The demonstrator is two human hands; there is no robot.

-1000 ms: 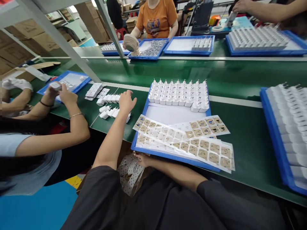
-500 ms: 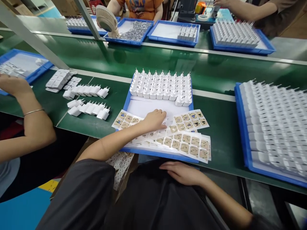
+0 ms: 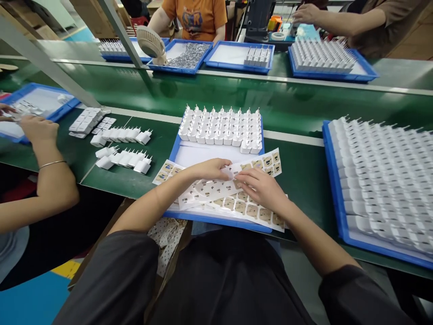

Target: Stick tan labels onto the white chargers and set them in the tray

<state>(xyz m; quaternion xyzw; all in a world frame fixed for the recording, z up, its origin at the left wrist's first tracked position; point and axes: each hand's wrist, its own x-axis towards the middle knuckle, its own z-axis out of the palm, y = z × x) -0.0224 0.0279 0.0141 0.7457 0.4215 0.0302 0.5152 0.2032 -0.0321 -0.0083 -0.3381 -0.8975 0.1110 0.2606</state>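
Over the front of a blue tray [image 3: 216,218], my left hand [image 3: 214,169] is closed on a sheet of stickers [image 3: 211,188], thumb and fingers pinching it near its middle. My right hand [image 3: 259,184] reaches in from the right, its fingertips gathered at the same spot on the sheet. Whether a sticker is between those fingertips is too small to tell. More sheets with tan die-cut stickers [image 3: 252,210] lie fanned out below. Behind, in the same tray, rows of white plug adapters [image 3: 219,126] stand with their pins up.
To the left lie two rows of white adapters [image 3: 125,158] and stacked white blocks [image 3: 86,121]. A full tray of adapters [image 3: 382,180] stands at right. A co-worker's arm [image 3: 57,176] is at far left. Trays, a fan [image 3: 150,41] and other workers are across the line.
My right hand has risen from my lap to the sticker sheet and meets my left hand there. The left hand now pinches the sheet, which is slightly shifted. The view has moved a little.
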